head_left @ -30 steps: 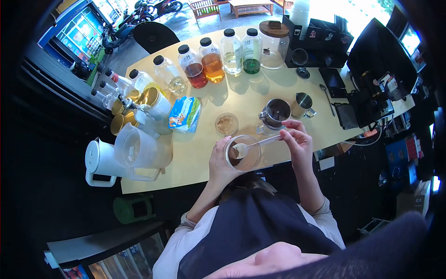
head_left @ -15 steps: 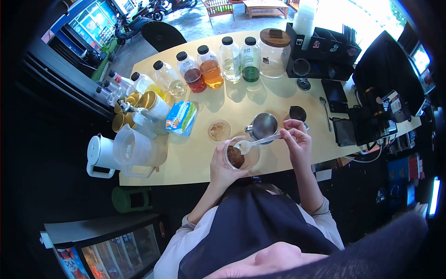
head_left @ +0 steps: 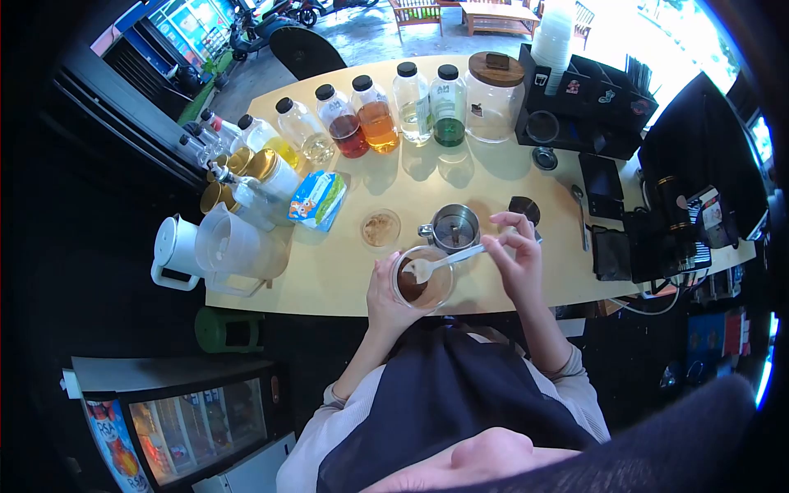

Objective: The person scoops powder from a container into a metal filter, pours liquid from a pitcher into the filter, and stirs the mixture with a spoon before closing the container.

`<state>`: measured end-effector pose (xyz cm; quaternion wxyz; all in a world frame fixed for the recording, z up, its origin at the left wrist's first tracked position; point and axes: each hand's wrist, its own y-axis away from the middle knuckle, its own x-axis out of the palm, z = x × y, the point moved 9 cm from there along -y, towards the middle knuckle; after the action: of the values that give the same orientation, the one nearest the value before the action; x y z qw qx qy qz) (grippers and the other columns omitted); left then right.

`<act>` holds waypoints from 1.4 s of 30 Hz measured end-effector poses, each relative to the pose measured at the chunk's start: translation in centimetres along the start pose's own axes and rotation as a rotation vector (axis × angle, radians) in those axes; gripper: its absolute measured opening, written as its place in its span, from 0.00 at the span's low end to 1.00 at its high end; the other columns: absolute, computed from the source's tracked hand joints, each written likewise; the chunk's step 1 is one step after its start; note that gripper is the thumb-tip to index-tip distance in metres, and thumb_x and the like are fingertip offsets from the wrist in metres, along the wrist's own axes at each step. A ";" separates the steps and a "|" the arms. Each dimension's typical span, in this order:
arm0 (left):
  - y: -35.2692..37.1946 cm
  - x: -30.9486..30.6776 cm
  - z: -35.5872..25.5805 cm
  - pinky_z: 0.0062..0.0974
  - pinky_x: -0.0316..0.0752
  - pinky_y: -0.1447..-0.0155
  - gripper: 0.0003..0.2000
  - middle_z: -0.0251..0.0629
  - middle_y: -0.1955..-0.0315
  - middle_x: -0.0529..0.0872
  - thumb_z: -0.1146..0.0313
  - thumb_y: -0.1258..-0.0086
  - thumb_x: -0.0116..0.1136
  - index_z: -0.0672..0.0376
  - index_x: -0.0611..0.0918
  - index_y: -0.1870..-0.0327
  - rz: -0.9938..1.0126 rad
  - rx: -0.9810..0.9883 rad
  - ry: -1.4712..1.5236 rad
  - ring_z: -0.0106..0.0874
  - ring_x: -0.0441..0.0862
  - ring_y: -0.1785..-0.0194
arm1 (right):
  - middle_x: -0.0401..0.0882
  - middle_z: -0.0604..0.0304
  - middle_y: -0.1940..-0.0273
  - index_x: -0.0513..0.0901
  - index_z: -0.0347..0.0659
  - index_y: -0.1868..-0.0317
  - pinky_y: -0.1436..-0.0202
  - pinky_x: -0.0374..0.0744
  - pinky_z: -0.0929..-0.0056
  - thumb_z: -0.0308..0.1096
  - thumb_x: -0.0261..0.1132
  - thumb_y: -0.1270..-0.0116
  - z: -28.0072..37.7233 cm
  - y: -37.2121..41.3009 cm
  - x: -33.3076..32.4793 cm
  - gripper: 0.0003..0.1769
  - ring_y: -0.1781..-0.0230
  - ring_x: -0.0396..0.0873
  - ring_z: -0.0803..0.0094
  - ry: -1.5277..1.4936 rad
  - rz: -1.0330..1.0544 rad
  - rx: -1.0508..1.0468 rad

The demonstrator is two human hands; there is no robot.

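Observation:
My left hand (head_left: 389,300) is wrapped round a clear plastic tub (head_left: 445,289), tilted so its mouth faces me. Brown powder (head_left: 408,285) lies along the tub's left side. Between the fingertips of my right hand (head_left: 519,256) is the handle of a white plastic spoon (head_left: 460,256), whose bowl is inside the tub by the powder. Just beyond the tub stands a steel cup (head_left: 454,228) with a handle on its left. A round lid (head_left: 380,229) dusted with brown powder lies to the left of the cup.
Several black-capped bottles (head_left: 378,115) line the back edge, beside a wooden-lidded jar (head_left: 493,99). At left are pitchers (head_left: 238,246), gold-lidded containers (head_left: 265,164) and a blue wipes pack (head_left: 317,200). A metal spoon (head_left: 582,218) and black organiser (head_left: 588,103) are at right.
The spoon's bowl has shifted slightly left and down inside the tub, my right hand moving with it. The whole view has shifted a little; my left hand keeps its hold.

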<state>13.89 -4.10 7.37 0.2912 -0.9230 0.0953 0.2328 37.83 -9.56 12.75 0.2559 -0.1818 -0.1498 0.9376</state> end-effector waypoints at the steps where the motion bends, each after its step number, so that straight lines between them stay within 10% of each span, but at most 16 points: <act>1: 0.3 0.0 -0.5 0.44 0.73 0.32 0.51 0.45 0.42 0.79 0.54 0.63 0.85 0.56 0.68 0.34 -0.028 0.094 -0.076 0.45 0.81 0.40 | 0.79 0.58 0.46 0.88 0.40 0.72 0.38 0.68 0.63 0.31 0.75 0.40 0.6 0.2 -0.1 0.06 0.44 0.71 0.65 -0.003 0.007 0.004; 4: 1.0 -0.1 -1.0 0.49 0.67 0.27 0.52 0.46 0.38 0.77 0.49 0.60 0.84 0.55 0.66 0.32 -0.070 0.217 -0.145 0.46 0.79 0.36 | 0.79 0.58 0.41 0.88 0.44 0.75 0.37 0.67 0.58 0.34 0.78 0.47 6.0 1.3 1.4 0.07 0.39 0.70 0.54 0.268 0.069 -0.387; 15: 2.5 0.5 -0.1 0.55 0.63 0.25 0.51 0.49 0.36 0.76 0.46 0.54 0.81 0.54 0.64 0.30 -0.134 0.245 -0.139 0.49 0.76 0.34 | 0.74 0.58 0.34 0.88 0.49 0.74 0.30 0.60 0.50 0.42 0.77 0.47 6.7 3.8 4.5 0.09 0.31 0.64 0.52 0.404 0.247 -0.586; 30: 2.6 1.3 -0.8 0.54 0.63 0.26 0.51 0.48 0.36 0.75 0.35 0.49 0.74 0.53 0.62 0.29 -0.127 0.311 -0.150 0.49 0.76 0.35 | 0.73 0.57 0.32 0.90 0.45 0.74 0.31 0.60 0.49 0.41 0.76 0.46 4.8 4.0 5.4 0.10 0.30 0.64 0.52 0.307 0.331 -0.449; 42: 1.5 1.6 -1.4 0.50 0.63 0.25 0.48 0.46 0.38 0.77 0.49 0.55 0.81 0.54 0.66 0.33 -0.122 0.243 -0.193 0.46 0.77 0.35 | 0.81 0.55 0.43 0.84 0.38 0.77 0.36 0.68 0.62 0.30 0.75 0.43 0.6 1.9 1.7 0.09 0.39 0.71 0.59 -0.059 0.168 -0.047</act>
<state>15.30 -6.20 6.87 0.4222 -0.8584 0.0378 0.2891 35.38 -10.36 12.14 0.1676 -0.1722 -0.1635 0.9568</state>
